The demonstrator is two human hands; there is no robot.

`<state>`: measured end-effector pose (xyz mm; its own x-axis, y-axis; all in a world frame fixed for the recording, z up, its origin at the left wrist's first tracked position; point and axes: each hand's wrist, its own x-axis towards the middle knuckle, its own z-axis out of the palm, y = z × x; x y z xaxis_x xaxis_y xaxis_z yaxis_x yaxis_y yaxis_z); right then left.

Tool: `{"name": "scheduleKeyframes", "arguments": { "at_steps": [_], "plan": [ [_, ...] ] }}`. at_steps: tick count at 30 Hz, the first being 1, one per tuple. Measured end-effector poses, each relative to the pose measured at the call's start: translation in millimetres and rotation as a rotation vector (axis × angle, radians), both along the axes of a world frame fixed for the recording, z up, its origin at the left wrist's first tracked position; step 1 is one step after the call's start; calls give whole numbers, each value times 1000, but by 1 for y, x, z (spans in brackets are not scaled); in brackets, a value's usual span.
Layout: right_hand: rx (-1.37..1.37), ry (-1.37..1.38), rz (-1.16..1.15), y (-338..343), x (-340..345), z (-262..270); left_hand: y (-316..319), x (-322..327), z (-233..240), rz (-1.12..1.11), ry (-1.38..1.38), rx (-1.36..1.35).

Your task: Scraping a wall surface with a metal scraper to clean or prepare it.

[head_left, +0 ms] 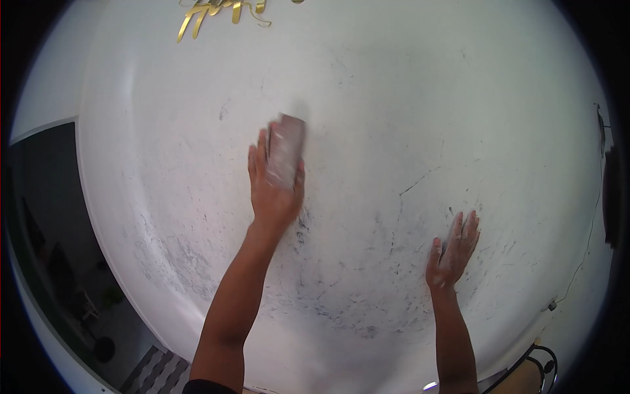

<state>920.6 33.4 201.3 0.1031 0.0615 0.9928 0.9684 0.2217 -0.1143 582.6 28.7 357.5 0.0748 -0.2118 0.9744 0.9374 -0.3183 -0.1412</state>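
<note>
A scuffed white wall [354,147] fills most of the view. My left hand [275,197] is raised against it near the middle, holding a dusty brown piece that looks like sandpaper [286,152]. This piece lies over several of my fingers and is slightly blurred; its underside is hidden. Lower on the right, my right hand [455,251] rests on the wall with fingers apart and holds nothing. White dust coats its fingers and back. Between the hands runs a thin crack [418,181], with dark scuffs [344,315] below.
Gold lettering [221,12] hangs at the top of the wall. A dark doorway [54,221] opens at the left, with a grey patterned mat [155,369] on its floor. At lower right stands a black metal frame [541,354]; a cable [585,251] runs along the right wall.
</note>
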Motion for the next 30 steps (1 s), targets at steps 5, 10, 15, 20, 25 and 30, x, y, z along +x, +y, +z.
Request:
{"name": "scheduleKeyframes", "arguments": {
  "at_steps": [5, 10, 15, 20, 25, 30],
  "plan": [
    [29, -22, 39, 0, -7, 1, 10, -53, 92, 91, 14, 12],
    [31, -14, 63, -1, -10, -3, 22, -67, 148, 225, -150, 71],
    [-24, -4, 115, -6, -3, -11, 13, -25, 35, 60, 0, -3],
    [-50, 16, 162, -13, -7, -3, -7, -79, 30, 30, 9, -161],
    [-54, 46, 193, -15, -23, 2, -10, -179, 119, 195, -237, -112],
    [12, 94, 71, -3, -34, -8, -16, -180, 67, -209, -119, 9]
  ]
}}
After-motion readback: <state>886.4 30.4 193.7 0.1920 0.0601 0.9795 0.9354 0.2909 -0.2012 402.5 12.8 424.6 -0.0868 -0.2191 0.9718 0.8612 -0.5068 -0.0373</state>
